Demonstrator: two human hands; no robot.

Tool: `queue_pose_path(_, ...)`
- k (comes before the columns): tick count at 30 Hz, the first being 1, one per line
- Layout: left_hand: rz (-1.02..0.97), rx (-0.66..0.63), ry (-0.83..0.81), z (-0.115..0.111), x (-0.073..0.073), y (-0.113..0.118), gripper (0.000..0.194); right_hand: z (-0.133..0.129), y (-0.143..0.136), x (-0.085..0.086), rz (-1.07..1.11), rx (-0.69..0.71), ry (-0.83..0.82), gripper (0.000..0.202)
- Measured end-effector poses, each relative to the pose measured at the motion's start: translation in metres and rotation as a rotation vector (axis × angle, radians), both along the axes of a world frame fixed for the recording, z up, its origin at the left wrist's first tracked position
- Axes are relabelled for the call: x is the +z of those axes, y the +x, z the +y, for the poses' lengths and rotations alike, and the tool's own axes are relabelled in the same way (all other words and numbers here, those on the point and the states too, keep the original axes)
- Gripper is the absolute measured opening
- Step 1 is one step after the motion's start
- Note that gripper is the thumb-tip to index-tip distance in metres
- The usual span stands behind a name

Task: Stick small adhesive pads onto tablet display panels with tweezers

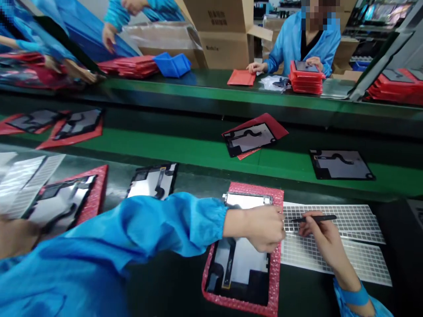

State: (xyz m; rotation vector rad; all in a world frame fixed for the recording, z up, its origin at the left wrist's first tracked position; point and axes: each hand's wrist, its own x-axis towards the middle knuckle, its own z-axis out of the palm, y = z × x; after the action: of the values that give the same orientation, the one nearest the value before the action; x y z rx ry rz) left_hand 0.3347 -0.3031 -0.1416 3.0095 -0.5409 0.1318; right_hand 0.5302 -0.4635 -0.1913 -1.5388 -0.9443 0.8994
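Observation:
My left hand [266, 226] is closed over the right edge of a black-and-silver panel [243, 262], which lies on a pink bubble-wrap pouch [275, 281]. Its fingertips reach the left edge of a sticker sheet; whatever they pinch is too small to make out. To the right, my right hand [325, 240] holds dark tweezers [322, 218], their tip pointing left just above the gridded sticker sheet [355, 215]. A second gridded sheet [366, 262] lies below it. The panel shows a dark flex cable [228, 268].
Left of my arm lie another panel [152, 180] and a panel on pink wrap beside a person's hand [16, 235]. Panels [249, 137] rest on the green belt [198, 147]. Across it, a person in blue [287, 39] touches a red pouch [241, 77] near stacked pouches [306, 83].

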Motion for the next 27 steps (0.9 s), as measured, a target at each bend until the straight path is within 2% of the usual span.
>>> queue_pose_path(2,-0.042,0.047,-0.021,-0.005,-0.004,-0.014,0.024,0.0,-0.004,-0.002,0.009,0.036,-0.035,0.04)
queue_pose_path(7,-0.017,0.368,-0.143,-0.024,-0.026,-0.074,0.063,-0.004,-0.014,-0.008,0.069,0.083,-0.098,0.041)
queue_pose_path(10,0.032,0.405,-0.179,-0.028,-0.036,-0.092,0.066,-0.005,-0.017,-0.009,0.057,0.108,-0.142,0.04)
queue_pose_path(15,0.057,0.477,-0.215,-0.037,-0.031,-0.082,0.071,-0.004,-0.017,-0.007,-0.001,0.068,-0.166,0.039)
queue_pose_path(19,0.05,0.561,-0.143,-0.054,-0.028,-0.065,0.084,-0.004,-0.016,-0.004,-0.02,0.042,-0.164,0.042)
queue_pose_path(27,0.03,0.6,-0.097,-0.065,-0.03,-0.06,0.084,-0.004,-0.015,-0.001,-0.014,0.049,-0.172,0.039)
